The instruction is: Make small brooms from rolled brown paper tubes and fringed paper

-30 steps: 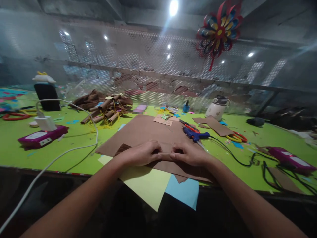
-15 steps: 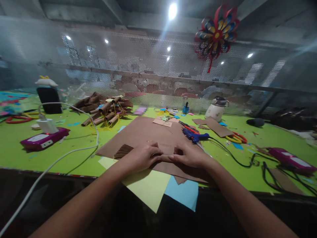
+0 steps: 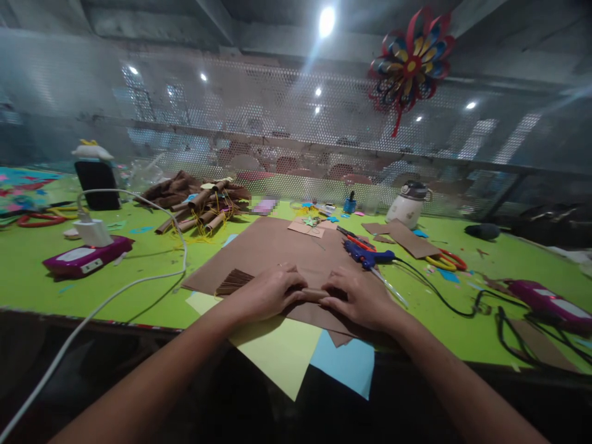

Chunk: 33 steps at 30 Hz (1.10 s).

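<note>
A small roll of brown paper [image 3: 315,294] lies across the front of a large brown paper sheet [image 3: 259,246]. My left hand [image 3: 275,290] grips the roll's left end, fingers curled over it and thumb underneath. At the other end my right hand [image 3: 358,296] pinches it the same way. Fringed brown paper strips [image 3: 235,281] rest just left of my left hand. Under the brown sheet, a yellow paper [image 3: 277,351] and a blue paper [image 3: 346,364] hang over the table's front edge.
A blue glue gun [image 3: 367,254] lies right of the sheet, its black cord trailing right. Several tied brown paper rolls [image 3: 198,206] are heaped at the back left. A purple power strip [image 3: 87,256] with a white cable stands left. Behind sits a white jug [image 3: 407,206].
My right hand's fingers have come down over the roll and extended a little. My left hand keeps its place on it. The whole view has shifted slightly.
</note>
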### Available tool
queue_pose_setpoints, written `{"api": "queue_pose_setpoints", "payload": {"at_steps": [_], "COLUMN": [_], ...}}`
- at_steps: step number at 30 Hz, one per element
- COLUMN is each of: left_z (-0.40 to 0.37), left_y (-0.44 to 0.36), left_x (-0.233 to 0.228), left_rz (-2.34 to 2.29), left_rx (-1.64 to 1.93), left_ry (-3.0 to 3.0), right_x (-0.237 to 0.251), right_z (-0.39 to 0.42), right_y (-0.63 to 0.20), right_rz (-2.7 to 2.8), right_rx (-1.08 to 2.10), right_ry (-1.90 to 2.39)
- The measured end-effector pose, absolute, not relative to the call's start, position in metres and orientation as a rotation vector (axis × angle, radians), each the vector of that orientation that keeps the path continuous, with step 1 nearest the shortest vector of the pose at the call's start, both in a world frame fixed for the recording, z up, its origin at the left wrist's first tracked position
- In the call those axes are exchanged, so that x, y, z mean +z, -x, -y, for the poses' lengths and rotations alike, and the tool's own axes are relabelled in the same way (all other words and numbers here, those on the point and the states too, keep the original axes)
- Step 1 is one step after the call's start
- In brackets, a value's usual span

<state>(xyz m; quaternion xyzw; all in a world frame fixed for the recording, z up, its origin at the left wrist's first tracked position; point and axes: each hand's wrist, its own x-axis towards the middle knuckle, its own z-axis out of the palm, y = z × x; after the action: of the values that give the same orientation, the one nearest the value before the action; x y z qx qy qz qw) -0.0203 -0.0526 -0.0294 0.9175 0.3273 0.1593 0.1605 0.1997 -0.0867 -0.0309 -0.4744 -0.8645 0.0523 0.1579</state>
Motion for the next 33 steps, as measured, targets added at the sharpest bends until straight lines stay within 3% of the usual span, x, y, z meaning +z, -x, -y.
{"api": "queue_pose_setpoints", "payload": {"at_steps": [11, 23, 30, 33], "left_z": [0.055, 0.044, 0.041, 0.039], "left_y": [0.021, 0.025, 0.022, 0.02], "left_x": [-0.037, -0.037, -0.033, -0.035], "left_rz": [-0.941, -0.929, -0.969, -0.995], "left_rx": [0.647, 0.528, 0.452, 0.581], "left_ry": [-2.737, -2.687, -2.665, -2.73], "right_x": [-0.035, -0.038, -0.043, -0.043], "right_z": [0.083, 0.09, 0.082, 0.079], "right_y": [-0.203, -0.199, -0.2, -0.201], "right_rz": [2.488, 2.347, 2.408, 2.415], "right_rx": [0.121, -0.013, -0.003, -0.034], "right_ry": [1.306, 1.062, 1.161, 1.215]}}
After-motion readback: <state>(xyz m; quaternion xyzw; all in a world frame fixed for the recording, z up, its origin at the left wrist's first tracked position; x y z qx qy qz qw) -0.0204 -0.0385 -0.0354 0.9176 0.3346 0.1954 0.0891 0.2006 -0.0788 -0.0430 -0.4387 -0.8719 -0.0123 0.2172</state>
